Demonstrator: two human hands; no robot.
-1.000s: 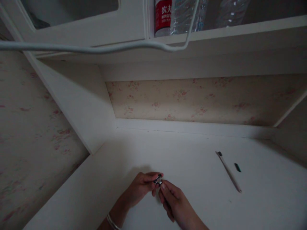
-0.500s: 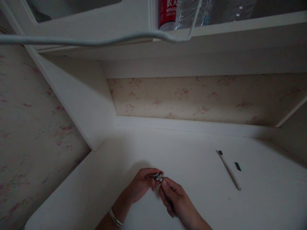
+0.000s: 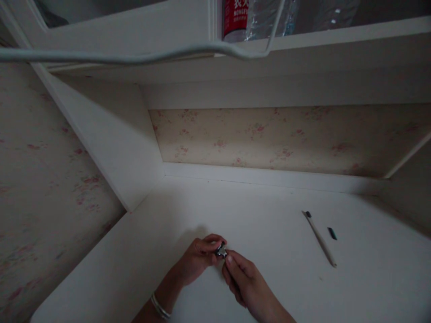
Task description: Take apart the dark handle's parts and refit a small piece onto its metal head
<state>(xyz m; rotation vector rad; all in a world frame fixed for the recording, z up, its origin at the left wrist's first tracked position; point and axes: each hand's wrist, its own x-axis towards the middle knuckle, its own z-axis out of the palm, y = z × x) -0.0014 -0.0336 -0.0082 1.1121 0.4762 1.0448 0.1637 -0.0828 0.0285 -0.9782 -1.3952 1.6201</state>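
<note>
Just above the desk my left hand [image 3: 199, 260] pinches the dark-edged head of what looks like a razor [image 3: 221, 251], its silver neck facing up. From the right, my right hand [image 3: 247, 273] has its thumb and fingers closed around the razor's handle, right below that neck. Most of the handle is hidden inside the right palm. Both hands are close together, with the razor's head between their fingertips.
On the white desk [image 3: 269, 215], to the right, lies a toothbrush [image 3: 319, 240] with a dark head. Beside it is a small dark green-black piece [image 3: 332, 233]. A pale bent bar [image 3: 134, 57] crosses overhead, below a shelf holding bottles [image 3: 235, 20].
The razor's head has turned slightly and shifted a little left in my fingers. Its handle, partly visible before under the right hand, is now covered. The view has shifted slightly.
</note>
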